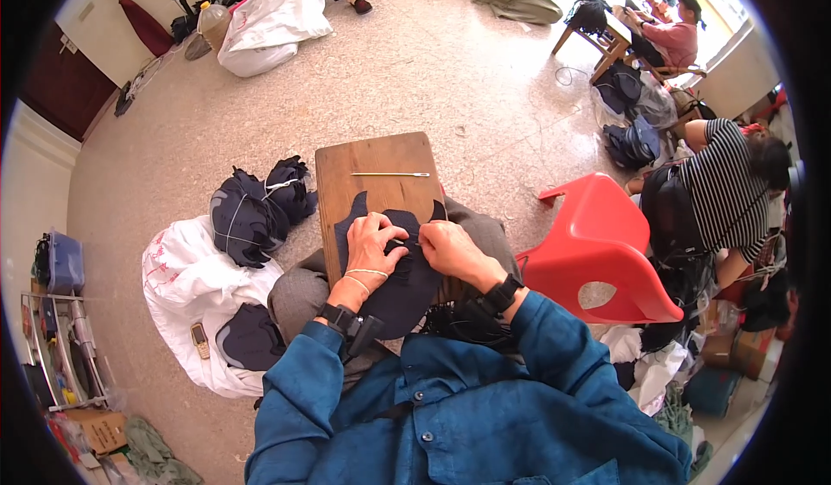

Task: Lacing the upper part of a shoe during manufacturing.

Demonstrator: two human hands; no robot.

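Observation:
A dark navy cut piece of cloth [398,301] lies over a small wooden stool top [381,149] between my knees, its pointed tips spread toward the far side. Curled over its middle, my left hand [374,249] pinches the cloth between thumb and fingers, beside a dark fringed patch. Just to the right, my right hand [454,249] is closed at the cloth's edge. Whatever sits in its fingertips is too small or hidden to make out. Beyond both hands, a thin pale rod with a pointed end [389,174] rests crosswise on the wood.
Left of the stool stand a tied bundle of dark cloth pieces [247,216] and a white sack [173,264] carrying a phone [200,340]. A red plastic chair [597,242] is close on my right. Beyond it sits a person in a striped top [723,195]; another person [675,39] sits farther back.

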